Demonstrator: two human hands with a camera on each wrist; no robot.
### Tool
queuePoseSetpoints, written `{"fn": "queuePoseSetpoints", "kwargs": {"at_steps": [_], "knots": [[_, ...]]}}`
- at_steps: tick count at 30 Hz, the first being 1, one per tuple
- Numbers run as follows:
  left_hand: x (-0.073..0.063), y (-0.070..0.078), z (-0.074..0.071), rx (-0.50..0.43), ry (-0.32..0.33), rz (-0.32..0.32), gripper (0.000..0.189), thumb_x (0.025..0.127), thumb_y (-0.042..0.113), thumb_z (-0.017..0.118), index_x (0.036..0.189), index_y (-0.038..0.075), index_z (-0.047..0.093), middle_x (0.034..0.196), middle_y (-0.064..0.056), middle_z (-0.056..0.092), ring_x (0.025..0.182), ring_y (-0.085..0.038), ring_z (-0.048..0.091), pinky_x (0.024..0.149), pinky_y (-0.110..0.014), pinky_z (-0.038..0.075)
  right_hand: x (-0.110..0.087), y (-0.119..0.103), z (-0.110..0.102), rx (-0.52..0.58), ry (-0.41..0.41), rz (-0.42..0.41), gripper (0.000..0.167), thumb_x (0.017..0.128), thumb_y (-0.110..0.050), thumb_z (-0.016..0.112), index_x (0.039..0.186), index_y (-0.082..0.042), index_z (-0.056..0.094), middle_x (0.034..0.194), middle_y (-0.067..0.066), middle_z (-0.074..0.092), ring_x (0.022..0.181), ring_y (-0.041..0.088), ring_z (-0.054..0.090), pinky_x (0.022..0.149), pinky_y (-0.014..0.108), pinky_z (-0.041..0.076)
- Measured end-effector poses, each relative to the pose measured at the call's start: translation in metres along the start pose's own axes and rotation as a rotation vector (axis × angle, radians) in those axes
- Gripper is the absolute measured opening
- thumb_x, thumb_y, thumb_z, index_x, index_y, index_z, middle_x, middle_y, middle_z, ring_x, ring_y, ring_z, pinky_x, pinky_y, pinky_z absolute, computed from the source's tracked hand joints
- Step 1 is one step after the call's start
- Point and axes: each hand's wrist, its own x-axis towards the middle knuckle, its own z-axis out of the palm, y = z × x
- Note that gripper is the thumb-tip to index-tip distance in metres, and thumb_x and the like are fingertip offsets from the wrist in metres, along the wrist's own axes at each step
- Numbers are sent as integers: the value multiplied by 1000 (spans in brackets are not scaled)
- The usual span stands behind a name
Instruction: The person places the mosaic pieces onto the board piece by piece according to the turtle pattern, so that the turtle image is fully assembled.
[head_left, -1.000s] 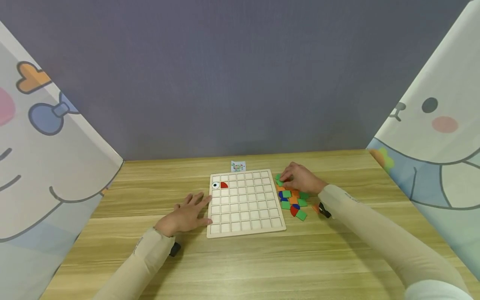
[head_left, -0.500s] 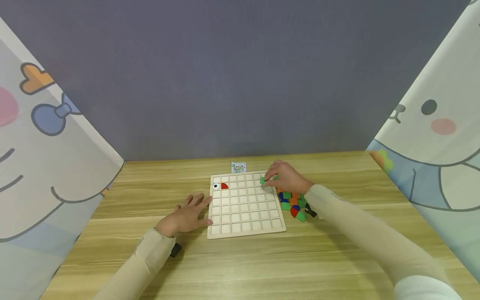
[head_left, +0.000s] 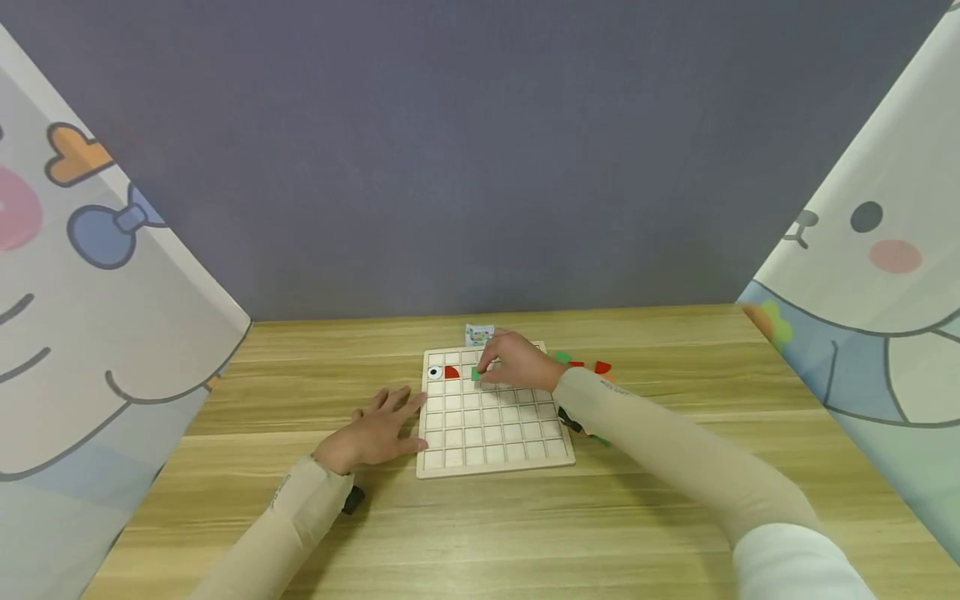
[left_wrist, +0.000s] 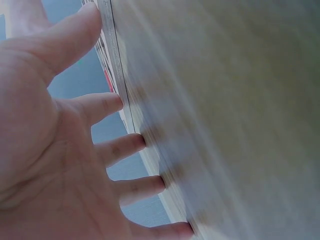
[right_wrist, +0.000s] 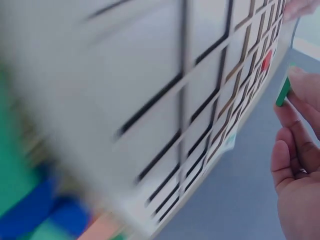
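Note:
A pale wooden grid board (head_left: 491, 433) lies on the table. In its upper left cells sit a white tile with a black eye dot (head_left: 435, 373) and a red quarter-round tile (head_left: 452, 372). My right hand (head_left: 519, 362) reaches over the board and pinches a small green tile (right_wrist: 284, 92) between thumb and finger, a little right of the red one. On the board's left side my left hand (head_left: 375, 437) rests with fingers spread, thumb and index finger at the board's edge. The left wrist view shows those fingers (left_wrist: 132, 190) straight, fingertips down at the tabletop.
Loose coloured tiles, among them a red piece (head_left: 603, 367), lie right of the board, mostly hidden under the right forearm. A small printed card (head_left: 478, 335) lies behind the board's far edge. A grey panel (head_left: 480, 167) rises behind the table.
The right hand has moved left from the loose tiles, carrying a green tile across the board to near the red tile. The left hand has stayed in place.

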Motion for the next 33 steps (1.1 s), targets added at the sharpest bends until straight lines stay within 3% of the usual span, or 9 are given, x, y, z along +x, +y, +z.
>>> {"fn": "queuePoseSetpoints", "kwargs": {"at_steps": [2,6,10,17,25,33], "knots": [[0,0,0,7,-1,-2,78,91,48,57,152,15,23,154,-20,13,135,-52,8,91,-77,17,9,-6,6,-14,-20,-4,10,78,-16,79,88,-13,77,84,-7,67,90,16,57,107,34,27],[2,0,0,12,-3,-1,77,91,48,57,152,16,22,154,-19,13,136,-52,7,90,-77,17,25,-17,19,-17,-60,9,8,78,-19,79,86,-16,77,82,-12,64,82,12,51,83,28,43],[4,0,0,16,-9,-6,77,91,48,57,152,17,22,155,-18,12,136,-51,8,90,-78,17,36,-28,30,-10,-79,9,8,80,-17,78,86,-13,77,82,-12,63,78,10,46,69,24,43],[5,-1,0,21,-23,-16,77,91,49,56,153,18,21,155,-17,10,136,-50,6,91,-78,16,46,-39,43,-52,-80,-1,6,81,-16,77,86,-13,78,82,-11,62,79,9,46,68,18,44],[5,-1,0,21,-23,-21,79,91,50,56,152,16,20,155,-17,9,136,-50,5,90,-78,14,49,-44,45,-82,-87,36,7,82,-16,76,88,-12,78,85,-10,60,80,9,46,69,17,44],[4,-2,1,25,-22,-27,80,91,49,57,152,15,20,155,-17,10,136,-50,6,91,-78,15,52,-43,48,-112,-111,23,7,83,-15,75,89,-11,78,87,-8,63,80,8,47,70,16,44]]}}
